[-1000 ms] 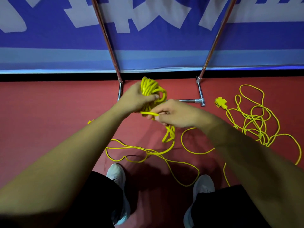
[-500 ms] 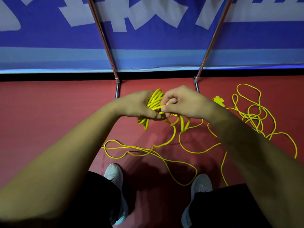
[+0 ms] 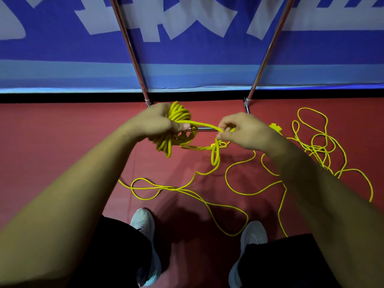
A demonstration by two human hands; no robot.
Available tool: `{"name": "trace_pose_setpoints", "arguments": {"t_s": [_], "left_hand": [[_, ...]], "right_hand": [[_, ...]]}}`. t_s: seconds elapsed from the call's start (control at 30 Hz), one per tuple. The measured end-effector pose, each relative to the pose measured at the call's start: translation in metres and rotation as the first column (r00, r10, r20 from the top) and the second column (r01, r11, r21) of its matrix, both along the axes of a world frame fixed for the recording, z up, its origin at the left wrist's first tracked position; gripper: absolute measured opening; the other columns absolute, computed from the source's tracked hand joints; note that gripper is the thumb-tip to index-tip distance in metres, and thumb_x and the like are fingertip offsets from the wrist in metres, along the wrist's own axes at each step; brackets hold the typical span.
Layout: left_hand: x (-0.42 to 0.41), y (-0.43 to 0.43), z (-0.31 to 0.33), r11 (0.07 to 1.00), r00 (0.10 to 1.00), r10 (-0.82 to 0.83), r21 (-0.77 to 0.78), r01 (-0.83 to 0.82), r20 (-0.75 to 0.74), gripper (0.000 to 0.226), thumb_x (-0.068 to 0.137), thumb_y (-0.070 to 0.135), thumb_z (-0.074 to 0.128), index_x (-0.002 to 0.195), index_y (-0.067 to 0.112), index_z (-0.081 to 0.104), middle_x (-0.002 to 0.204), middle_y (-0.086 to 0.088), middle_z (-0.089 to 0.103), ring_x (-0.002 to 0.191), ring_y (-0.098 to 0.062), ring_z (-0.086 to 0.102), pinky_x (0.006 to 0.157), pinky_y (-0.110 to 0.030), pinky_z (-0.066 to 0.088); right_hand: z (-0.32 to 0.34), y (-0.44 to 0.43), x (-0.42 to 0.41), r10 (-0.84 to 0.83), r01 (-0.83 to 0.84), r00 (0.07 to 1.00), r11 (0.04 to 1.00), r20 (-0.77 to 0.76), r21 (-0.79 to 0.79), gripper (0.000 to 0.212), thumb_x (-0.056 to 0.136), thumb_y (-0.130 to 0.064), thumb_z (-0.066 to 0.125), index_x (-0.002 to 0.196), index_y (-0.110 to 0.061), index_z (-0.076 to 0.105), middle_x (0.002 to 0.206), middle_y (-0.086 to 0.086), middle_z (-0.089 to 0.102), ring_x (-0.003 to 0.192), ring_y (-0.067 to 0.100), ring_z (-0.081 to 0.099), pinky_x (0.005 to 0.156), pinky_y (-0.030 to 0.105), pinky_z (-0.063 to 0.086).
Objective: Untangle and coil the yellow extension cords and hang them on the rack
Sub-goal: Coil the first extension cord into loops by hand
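Observation:
My left hand [image 3: 154, 123] grips a thick coil of yellow extension cord [image 3: 178, 115], with loops sticking out above and below the fist. My right hand [image 3: 247, 129] pinches a strand of the same cord [image 3: 204, 126] stretched between the two hands. Below my right hand a small loop [image 3: 215, 156] hangs, and loose cord [image 3: 180, 189] trails over the red floor. A tangled pile of yellow cord [image 3: 318, 146] with a yellow plug [image 3: 275, 127] lies on the right. The metal rack [image 3: 268, 50] stands just beyond my hands, its legs on the floor.
My two light shoes [image 3: 145, 223] stand on the red floor [image 3: 62, 142], with cord loops lying between and in front of them. A blue and white banner wall [image 3: 187, 48] rises behind the rack. The rack's low crossbar [image 3: 205, 128] runs between my hands.
My hands have moved apart: the right one drew a strand out to the right, while the left one kept the coil and lifted it slightly.

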State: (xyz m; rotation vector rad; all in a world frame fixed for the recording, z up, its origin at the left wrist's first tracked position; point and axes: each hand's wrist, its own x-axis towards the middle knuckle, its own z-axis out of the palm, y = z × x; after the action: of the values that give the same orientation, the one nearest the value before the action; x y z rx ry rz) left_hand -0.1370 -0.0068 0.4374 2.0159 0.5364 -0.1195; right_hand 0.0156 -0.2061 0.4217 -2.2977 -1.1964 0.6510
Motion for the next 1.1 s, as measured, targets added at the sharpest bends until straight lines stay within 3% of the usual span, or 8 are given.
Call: {"name": "trace_pose_setpoints", "arguments": {"t_s": [0.17,0.37,0.57,0.67,0.73,0.8,0.93,1.1], "left_hand": [[-0.004,-0.002,0.001,0.979,0.995,0.102,-0.175,-0.101,0.0,0.018,0.09,0.019,0.07,0.083,0.008,0.059,0.061,-0.006,0.06,0.044,-0.014,0.055,0.039,-0.017,0.038],[0.0,0.008,-0.002,0.873,0.941,0.338,-0.379,-0.305,0.022,0.026,0.09,0.019,0.069,0.069,0.01,0.057,0.06,-0.005,0.054,0.048,-0.017,0.055,0.051,-0.025,0.047],[-0.001,0.027,-0.007,0.797,0.859,0.51,-0.396,-0.455,0.039,0.03,0.082,0.028,0.075,0.066,0.007,0.06,0.061,-0.012,0.058,0.051,-0.024,0.057,0.06,-0.031,0.048],[0.001,0.023,-0.008,0.749,0.842,0.537,-0.485,-0.451,0.047,0.026,0.091,0.023,0.067,0.072,0.007,0.057,0.06,-0.008,0.052,0.05,-0.02,0.054,0.052,-0.027,0.047],[0.003,0.023,-0.006,0.707,0.816,0.575,-0.542,-0.455,0.064,0.02,0.092,0.02,0.065,0.078,0.009,0.057,0.061,-0.005,0.05,0.05,-0.018,0.053,0.051,-0.026,0.047],[0.002,0.024,-0.005,0.681,0.791,0.608,-0.561,-0.47,0.076,0.017,0.093,0.018,0.064,0.081,0.009,0.058,0.061,-0.005,0.049,0.05,-0.016,0.053,0.052,-0.025,0.048],[0.001,0.025,-0.005,0.642,0.781,0.624,-0.594,-0.485,0.038,0.014,0.092,0.019,0.065,0.082,0.011,0.06,0.061,-0.002,0.05,0.054,-0.016,0.054,0.054,-0.026,0.049],[0.002,0.022,-0.001,0.596,0.687,0.722,-0.577,-0.559,0.081,0.014,0.088,0.013,0.069,0.077,0.01,0.061,0.062,-0.003,0.055,0.054,-0.017,0.057,0.055,-0.027,0.051]], "right_hand": [[-0.007,-0.002,0.001,-0.106,0.137,0.952,0.987,-0.287,0.088,0.015,0.08,-0.01,0.071,0.072,-0.019,0.063,0.068,0.007,0.059,0.059,0.015,0.053,0.059,0.03,0.043],[-0.019,-0.009,0.006,-0.186,0.314,0.699,0.947,-0.69,0.063,0.033,0.084,0.021,0.035,0.09,-0.005,0.054,0.096,0.023,0.065,0.073,0.038,0.071,0.069,0.044,0.058],[-0.029,-0.008,0.021,-0.263,0.475,0.618,0.876,-0.741,0.085,0.043,0.085,0.02,0.04,0.119,-0.001,0.055,0.083,0.014,0.075,0.074,0.018,0.068,0.062,0.024,0.052],[-0.029,-0.007,0.016,-0.224,0.538,0.435,0.841,-0.872,0.053,0.043,0.081,0.02,0.035,0.114,0.002,0.057,0.077,0.013,0.071,0.09,0.03,0.072,0.079,0.037,0.058],[-0.026,-0.006,0.015,-0.176,0.546,0.35,0.836,-0.92,0.047,0.042,0.079,0.016,0.034,0.109,0.001,0.06,0.067,0.012,0.062,0.076,0.033,0.069,0.078,0.045,0.057],[-0.024,-0.005,0.014,-0.15,0.463,0.415,0.884,-0.897,0.066,0.042,0.077,0.015,0.035,0.107,0.002,0.06,0.061,0.01,0.054,0.059,0.027,0.057,0.063,0.036,0.052],[-0.027,-0.005,0.003,-0.05,0.107,0.732,0.993,-0.68,0.042,0.032,0.083,0.009,0.041,0.106,0.004,0.062,0.059,0.007,0.049,0.052,0.019,0.044,0.039,0.017,0.032],[-0.038,-0.006,0.011,-0.094,0.154,0.78,0.987,-0.618,0.045,0.025,0.081,0.005,0.047,0.094,-0.003,0.067,0.063,0.011,0.045,0.054,0.015,0.042,0.055,0.029,0.034]]}}
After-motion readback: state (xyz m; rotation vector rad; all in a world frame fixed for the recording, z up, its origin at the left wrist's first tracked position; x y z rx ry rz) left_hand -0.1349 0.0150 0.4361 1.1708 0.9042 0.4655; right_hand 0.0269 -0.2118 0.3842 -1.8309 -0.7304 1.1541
